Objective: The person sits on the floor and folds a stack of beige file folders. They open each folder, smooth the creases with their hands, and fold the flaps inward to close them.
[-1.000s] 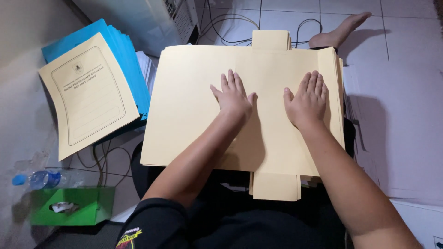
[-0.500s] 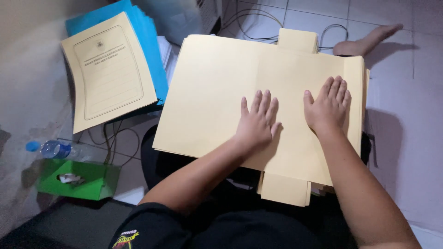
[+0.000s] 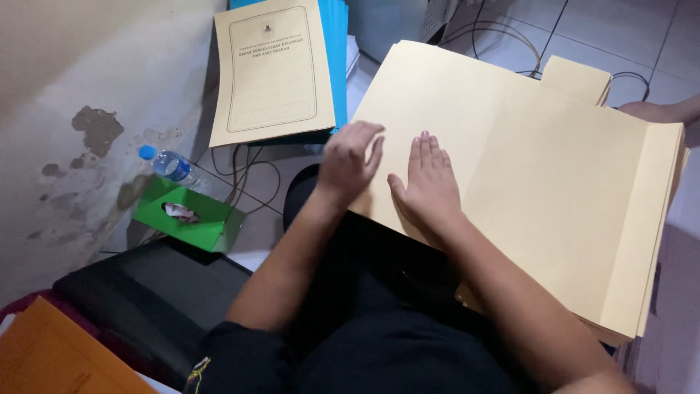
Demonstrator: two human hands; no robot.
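Your right hand (image 3: pixel 430 186) lies flat, fingers together and stretched out, palm pressed on the near-left part of the manila folder (image 3: pixel 525 182); it grips nothing. Your left hand (image 3: pixel 350 157) sits at the folder's left edge, fingers half curled and blurred, so I cannot tell whether it has hold of the edge or only touches it. The folder lies open across your lap on a stack of the same folders (image 3: pixel 660 241). Its long axis runs from your left, far side, to your right, near side. Most of the sheet spreads right of both hands, so the right hand is nearer its centre fold. Further left on the floor: a cream printed cover (image 3: pixel 273 69) on blue folders (image 3: pixel 337 44), a water bottle (image 3: pixel 169 165), a green tissue box (image 3: pixel 191 215).
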